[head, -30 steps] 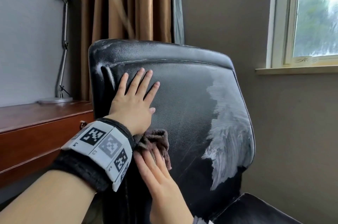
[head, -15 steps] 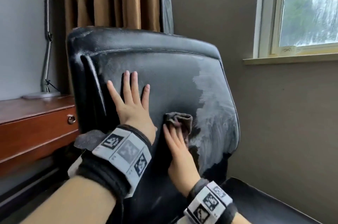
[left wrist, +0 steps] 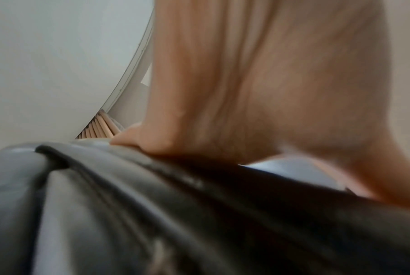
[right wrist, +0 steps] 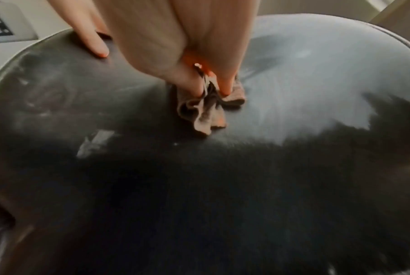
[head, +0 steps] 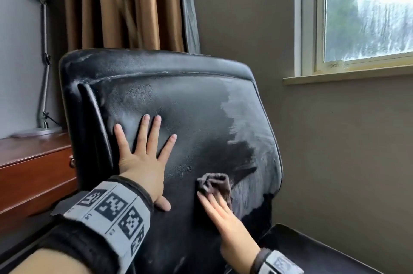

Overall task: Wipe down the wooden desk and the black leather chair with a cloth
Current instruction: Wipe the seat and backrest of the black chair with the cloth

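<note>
The black leather chair shows its backrest to me, with a pale dusty patch on its right side. My left hand lies flat on the leather with fingers spread, left of centre; in the left wrist view the left hand presses the chair. My right hand presses a crumpled brown-grey cloth against the lower backrest with straight fingers, at the dusty patch's edge. In the right wrist view the cloth bunches under my fingertips. The wooden desk stands at the left.
A silver desk lamp stands on the desk behind the chair. Brown curtains hang behind the backrest. A window with a sill is at the right, above a bare wall. The chair's seat shows at the lower right.
My right hand carried the cloth rightward into the dusty patch, then down, leaving a dark wiped streak. My left hand stays pressed on the backrest, its fingers now spread wider.
</note>
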`<state>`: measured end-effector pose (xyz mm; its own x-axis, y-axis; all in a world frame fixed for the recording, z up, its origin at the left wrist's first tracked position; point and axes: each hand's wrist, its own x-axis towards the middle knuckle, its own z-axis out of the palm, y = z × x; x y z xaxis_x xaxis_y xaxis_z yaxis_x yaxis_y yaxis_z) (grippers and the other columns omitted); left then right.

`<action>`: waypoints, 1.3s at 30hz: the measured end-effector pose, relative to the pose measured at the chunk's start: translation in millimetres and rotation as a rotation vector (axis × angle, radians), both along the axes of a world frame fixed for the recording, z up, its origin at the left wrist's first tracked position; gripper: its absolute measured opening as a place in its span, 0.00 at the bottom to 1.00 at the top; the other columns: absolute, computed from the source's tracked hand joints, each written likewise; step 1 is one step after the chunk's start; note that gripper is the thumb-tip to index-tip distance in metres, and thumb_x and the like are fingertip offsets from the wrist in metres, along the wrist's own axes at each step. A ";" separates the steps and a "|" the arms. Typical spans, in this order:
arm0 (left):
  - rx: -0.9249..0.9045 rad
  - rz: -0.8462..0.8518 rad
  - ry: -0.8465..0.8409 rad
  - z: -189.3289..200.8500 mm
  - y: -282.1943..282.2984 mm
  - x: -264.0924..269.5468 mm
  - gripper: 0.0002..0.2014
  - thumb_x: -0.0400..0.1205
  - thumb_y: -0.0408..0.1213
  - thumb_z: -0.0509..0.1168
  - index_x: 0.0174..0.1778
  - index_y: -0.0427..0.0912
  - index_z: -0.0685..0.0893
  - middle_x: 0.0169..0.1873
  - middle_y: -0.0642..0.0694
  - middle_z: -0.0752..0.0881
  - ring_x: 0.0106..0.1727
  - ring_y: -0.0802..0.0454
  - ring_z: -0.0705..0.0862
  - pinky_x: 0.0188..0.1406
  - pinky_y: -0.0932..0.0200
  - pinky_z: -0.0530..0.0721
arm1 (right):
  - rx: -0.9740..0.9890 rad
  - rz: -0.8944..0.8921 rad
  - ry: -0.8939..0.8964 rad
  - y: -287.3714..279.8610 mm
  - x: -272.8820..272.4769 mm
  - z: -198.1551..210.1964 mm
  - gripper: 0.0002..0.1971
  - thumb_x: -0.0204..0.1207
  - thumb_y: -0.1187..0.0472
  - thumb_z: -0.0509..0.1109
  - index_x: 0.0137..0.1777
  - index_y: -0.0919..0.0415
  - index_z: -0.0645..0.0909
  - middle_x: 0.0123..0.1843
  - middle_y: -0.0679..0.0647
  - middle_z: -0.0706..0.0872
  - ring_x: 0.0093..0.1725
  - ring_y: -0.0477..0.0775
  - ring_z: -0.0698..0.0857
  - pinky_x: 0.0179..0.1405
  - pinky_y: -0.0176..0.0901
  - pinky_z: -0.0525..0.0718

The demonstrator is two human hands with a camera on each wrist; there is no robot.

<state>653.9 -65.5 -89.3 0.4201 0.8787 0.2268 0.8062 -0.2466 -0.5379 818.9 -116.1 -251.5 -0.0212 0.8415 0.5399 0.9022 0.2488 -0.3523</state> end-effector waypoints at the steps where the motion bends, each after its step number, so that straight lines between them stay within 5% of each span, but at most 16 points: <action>1: -0.001 0.002 0.006 1.0 -2.2 -1.1 0.69 0.60 0.77 0.64 0.67 0.46 0.14 0.63 0.26 0.12 0.68 0.27 0.15 0.60 0.14 0.32 | -0.021 0.035 -0.053 -7.0 2.2 -4.8 0.51 0.54 0.76 0.45 0.76 0.39 0.36 0.79 0.35 0.36 0.78 0.33 0.30 0.79 0.34 0.35; 3: -0.004 0.013 0.025 1.8 -9.8 -1.6 0.68 0.63 0.74 0.66 0.67 0.47 0.14 0.65 0.26 0.13 0.69 0.27 0.16 0.61 0.14 0.34 | 0.062 -0.081 -0.237 -8.5 23.9 -0.6 0.52 0.52 0.74 0.48 0.81 0.42 0.45 0.82 0.39 0.48 0.81 0.37 0.46 0.81 0.42 0.48; 5: -0.016 0.031 0.019 -3.5 -22.2 4.8 0.61 0.72 0.63 0.68 0.72 0.50 0.18 0.68 0.26 0.16 0.71 0.25 0.19 0.62 0.13 0.37 | 0.128 -0.235 -0.198 -5.5 45.3 20.6 0.48 0.54 0.73 0.52 0.81 0.55 0.57 0.80 0.46 0.63 0.78 0.44 0.60 0.74 0.52 0.65; 8: -0.095 0.024 0.006 -27.7 -40.7 32.1 0.43 0.84 0.40 0.59 0.79 0.56 0.28 0.72 0.24 0.21 0.72 0.21 0.23 0.57 0.09 0.40 | 0.124 -0.333 -0.097 10.1 57.5 43.8 0.50 0.63 0.82 0.54 0.77 0.52 0.31 0.78 0.38 0.35 0.79 0.42 0.36 0.82 0.53 0.50; 10: -0.155 0.000 -0.012 -44.5 -45.9 51.9 0.39 0.86 0.35 0.54 0.80 0.56 0.30 0.72 0.26 0.21 0.72 0.21 0.22 0.53 0.09 0.37 | 0.120 -0.293 -0.054 14.7 42.4 41.1 0.50 0.66 0.81 0.56 0.72 0.51 0.23 0.76 0.37 0.29 0.78 0.43 0.30 0.82 0.54 0.43; 14: -0.103 -0.004 -0.090 -61.3 -32.8 57.1 0.40 0.86 0.30 0.50 0.77 0.55 0.24 0.65 0.28 0.14 0.70 0.25 0.18 0.53 0.12 0.32 | 0.032 -0.031 -0.087 5.4 16.4 6.9 0.44 0.67 0.67 0.43 0.70 0.27 0.23 0.77 0.29 0.27 0.77 0.41 0.25 0.81 0.40 0.33; 17: -0.042 -0.031 -0.082 -66.9 -24.2 48.0 0.43 0.84 0.29 0.51 0.73 0.56 0.19 0.63 0.30 0.11 0.69 0.28 0.15 0.49 0.12 0.28 | 0.070 -0.163 -0.110 8.8 57.3 5.6 0.52 0.61 0.74 0.51 0.75 0.36 0.28 0.75 0.25 0.26 0.78 0.36 0.29 0.78 0.33 0.32; 20: -0.033 -0.037 -0.068 -68.5 -21.9 48.9 0.46 0.82 0.26 0.52 0.71 0.55 0.17 0.63 0.30 0.11 0.68 0.28 0.15 0.48 0.12 0.27 | 0.096 -0.345 0.044 18.9 84.4 21.5 0.54 0.58 0.85 0.52 0.78 0.47 0.31 0.76 0.32 0.28 0.81 0.41 0.32 0.82 0.41 0.39; 26: -0.004 -0.021 -0.090 -75.5 -19.4 52.0 0.44 0.85 0.30 0.53 0.72 0.55 0.17 0.63 0.28 0.11 0.68 0.26 0.16 0.50 0.11 0.29 | -0.010 -0.218 0.227 15.5 -9.1 -8.8 0.44 0.73 0.79 0.53 0.74 0.61 0.21 0.73 0.43 0.20 0.76 0.45 0.24 0.79 0.36 0.35; 29: 0.015 -0.032 -0.090 -77.9 -17.3 49.8 0.47 0.84 0.40 0.58 0.72 0.55 0.17 0.62 0.28 0.10 0.68 0.26 0.15 0.48 0.11 0.27 | 0.020 -0.245 0.271 17.5 2.7 -13.4 0.46 0.71 0.81 0.54 0.74 0.60 0.23 0.76 0.42 0.24 0.77 0.42 0.27 0.72 0.22 0.31; 32: 0.031 -0.055 -0.079 -81.3 -11.6 45.0 0.53 0.81 0.53 0.63 0.70 0.55 0.16 0.62 0.29 0.09 0.68 0.27 0.14 0.47 0.11 0.25 | 0.093 -0.465 0.407 28.0 44.8 -8.8 0.51 0.64 0.83 0.59 0.81 0.57 0.35 0.83 0.49 0.37 0.82 0.48 0.35 0.78 0.33 0.36; 35: 0.036 -0.068 -0.078 -84.3 -8.0 42.7 0.53 0.81 0.55 0.62 0.72 0.56 0.16 0.62 0.29 0.09 0.67 0.28 0.14 0.48 0.11 0.25 | 0.096 -0.632 0.704 32.1 51.6 -14.4 0.45 0.67 0.82 0.56 0.82 0.62 0.40 0.84 0.57 0.41 0.83 0.55 0.42 0.80 0.38 0.42; 39: 0.042 -0.064 -0.075 -85.9 -8.2 45.3 0.53 0.81 0.55 0.62 0.72 0.55 0.16 0.62 0.29 0.10 0.68 0.27 0.14 0.49 0.11 0.26 | -0.014 -0.573 0.970 36.0 13.4 -36.0 0.33 0.78 0.75 0.56 0.81 0.64 0.48 0.77 0.68 0.66 0.73 0.64 0.72 0.70 0.47 0.69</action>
